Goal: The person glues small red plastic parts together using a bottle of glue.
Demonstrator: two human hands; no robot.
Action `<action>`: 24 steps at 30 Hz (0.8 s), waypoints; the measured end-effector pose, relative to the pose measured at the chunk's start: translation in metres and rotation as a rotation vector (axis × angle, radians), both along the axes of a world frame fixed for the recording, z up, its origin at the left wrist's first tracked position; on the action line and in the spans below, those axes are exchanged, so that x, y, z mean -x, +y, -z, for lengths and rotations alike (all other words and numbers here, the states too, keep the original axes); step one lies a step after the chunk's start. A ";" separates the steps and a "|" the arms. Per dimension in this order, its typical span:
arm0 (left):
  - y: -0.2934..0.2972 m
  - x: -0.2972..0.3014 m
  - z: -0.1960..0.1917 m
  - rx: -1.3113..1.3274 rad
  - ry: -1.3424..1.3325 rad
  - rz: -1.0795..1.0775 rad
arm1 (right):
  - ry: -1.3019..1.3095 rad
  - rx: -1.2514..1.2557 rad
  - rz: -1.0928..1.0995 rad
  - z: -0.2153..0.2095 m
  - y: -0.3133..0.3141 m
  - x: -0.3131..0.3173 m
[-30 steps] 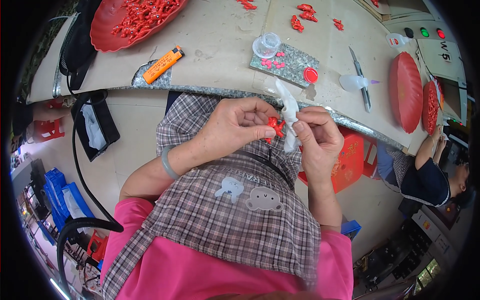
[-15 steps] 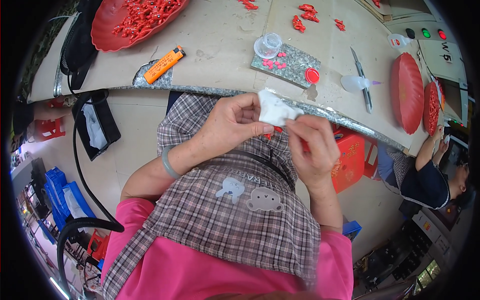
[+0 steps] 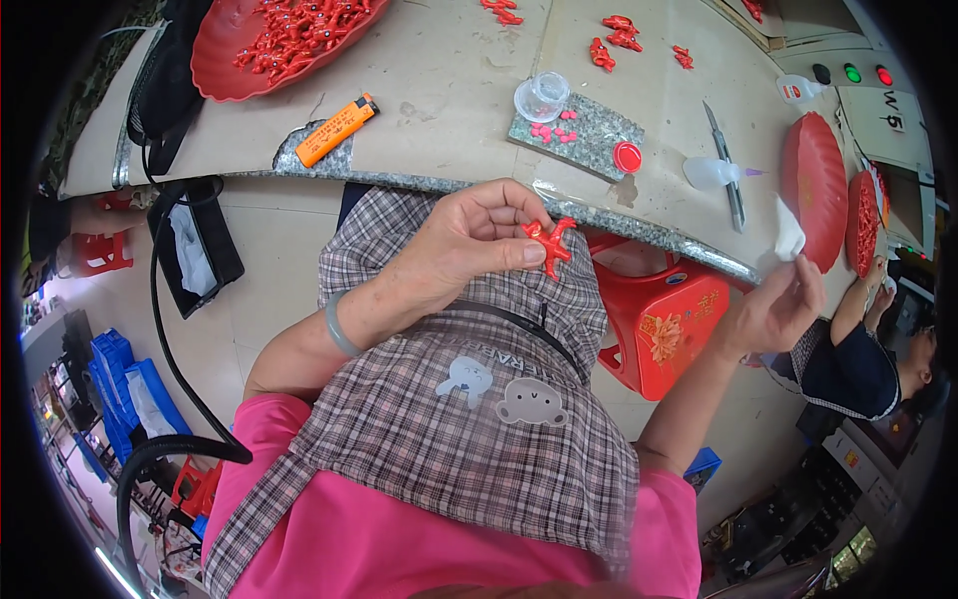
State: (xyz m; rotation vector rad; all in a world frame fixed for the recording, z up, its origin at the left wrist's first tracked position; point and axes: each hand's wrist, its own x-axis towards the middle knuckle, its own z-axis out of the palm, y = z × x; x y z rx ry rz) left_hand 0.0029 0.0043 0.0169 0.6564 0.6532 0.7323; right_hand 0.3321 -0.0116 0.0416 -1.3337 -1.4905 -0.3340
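- Red branched figure [image 3: 547,243] sits pinched between thumb and fingertips of the left hand [image 3: 469,245], held over the checked apron [image 3: 469,399] just below the table edge [image 3: 639,222]
- The right hand [image 3: 773,309] is out to the right, well apart from the figure, fingers closed on a white cloth [image 3: 788,235]
- Judged from this: one figure is in hand and looks wiped; a full red tray [image 3: 225,60] of like pieces lies on the table, so most of the work seems left
- Count: one figure held, about five loose red figures [image 3: 621,35] at the table's far side, one orange lighter [image 3: 337,130], one blade tool [image 3: 726,170], one small clear cup [image 3: 542,97]
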 end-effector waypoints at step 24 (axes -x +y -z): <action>-0.005 -0.004 0.014 0.100 -0.207 -0.066 | 0.488 0.639 -0.576 0.022 -0.028 0.140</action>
